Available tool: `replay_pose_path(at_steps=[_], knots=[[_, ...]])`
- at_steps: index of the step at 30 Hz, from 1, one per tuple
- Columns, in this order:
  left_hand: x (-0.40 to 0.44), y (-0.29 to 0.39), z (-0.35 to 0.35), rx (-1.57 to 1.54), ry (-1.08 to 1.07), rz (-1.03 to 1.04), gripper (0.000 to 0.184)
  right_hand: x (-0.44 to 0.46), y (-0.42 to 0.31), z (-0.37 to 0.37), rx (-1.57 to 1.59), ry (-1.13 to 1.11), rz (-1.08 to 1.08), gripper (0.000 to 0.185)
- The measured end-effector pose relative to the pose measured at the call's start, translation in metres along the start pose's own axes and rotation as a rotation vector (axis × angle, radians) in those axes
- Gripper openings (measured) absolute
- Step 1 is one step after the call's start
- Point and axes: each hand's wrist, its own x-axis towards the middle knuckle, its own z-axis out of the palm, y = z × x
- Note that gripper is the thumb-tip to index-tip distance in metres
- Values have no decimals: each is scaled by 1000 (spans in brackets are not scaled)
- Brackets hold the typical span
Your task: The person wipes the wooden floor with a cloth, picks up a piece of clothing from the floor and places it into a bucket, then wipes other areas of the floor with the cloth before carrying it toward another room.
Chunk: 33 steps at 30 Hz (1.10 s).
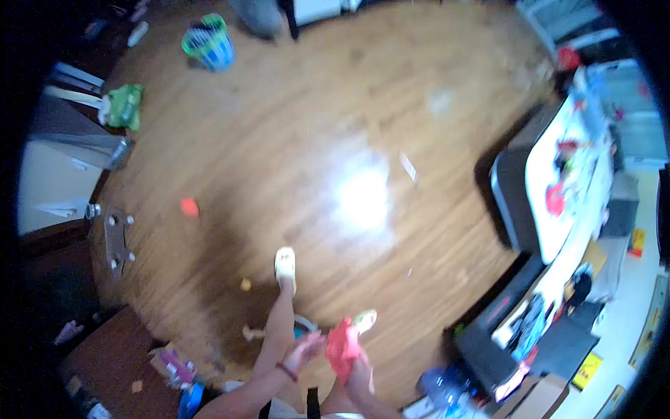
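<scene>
A crumpled red cloth [342, 349] hangs in front of my body at the bottom centre, with my right hand [359, 376] closed on its lower right part. My left hand [303, 351], a band around its wrist, is just left of the cloth. Its fingers look spread and slightly blurred, with nothing visible in them. Below, my feet wear pale yellow slippers; one slipper [285, 263] is stretched forward, and the other slipper [365, 320] shows partly behind the cloth. A round white and blue object [303, 325] on the floor is mostly hidden by my left leg.
On the wooden floor lie a red item [190, 207], a small yellow piece [246, 284] and a white strip [407, 167]. A green-rimmed basket [217, 52] stands at the back left, a skateboard-like board [117, 241] at left. A cluttered white table [541, 209] is on the right.
</scene>
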Motion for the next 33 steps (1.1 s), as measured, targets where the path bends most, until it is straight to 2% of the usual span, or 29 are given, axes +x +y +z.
replay_pose_path(at_steps=[2,3,4,6,7,10,13,16,18,19,20,24,26,27,28,30,32,33], knots=[[-49,32,1,-10,-22,-50,41,-28,-36,32,360,6,-48,39],[-74,54,4,8,-1,-103,43,-51,-109,43,498,-232,19,52],[-103,71,-1,51,-137,43,47,-84,-167,57,621,-479,98,70],[-149,126,24,-28,-228,222,51,-90,-195,90,429,-117,-161,40],[-176,154,32,-123,-284,320,52,-90,-206,104,405,-64,-216,36],[-235,218,57,-170,-327,560,54,-107,-275,145,449,-199,-351,34],[-284,252,57,-212,-391,705,52,-137,-324,181,526,-345,-322,41],[-308,284,51,-322,-393,784,54,-135,-365,191,540,-458,-305,46],[-321,306,44,-414,-389,805,55,-117,-396,168,432,-497,-292,45],[-319,315,38,-449,-398,810,55,-119,-419,157,450,-501,-290,53],[-315,327,34,-486,-408,809,55,-116,-440,145,446,-506,-296,53],[-319,392,60,-394,-371,848,56,-122,-523,129,508,-680,-325,47],[-316,431,83,-362,-377,915,56,-114,-556,142,536,-667,-308,51],[-317,450,98,-423,-391,937,56,-114,-578,150,522,-671,-187,51],[-316,470,112,-429,-386,986,58,-72,-582,165,516,-732,-297,50],[-319,509,140,-475,-325,1030,53,-62,-631,202,605,-823,-224,47],[-316,542,146,-458,-361,1059,55,-38,-674,244,660,-876,-86,44],[-317,556,146,-452,-371,1078,56,-34,-698,263,599,-889,-105,43]])
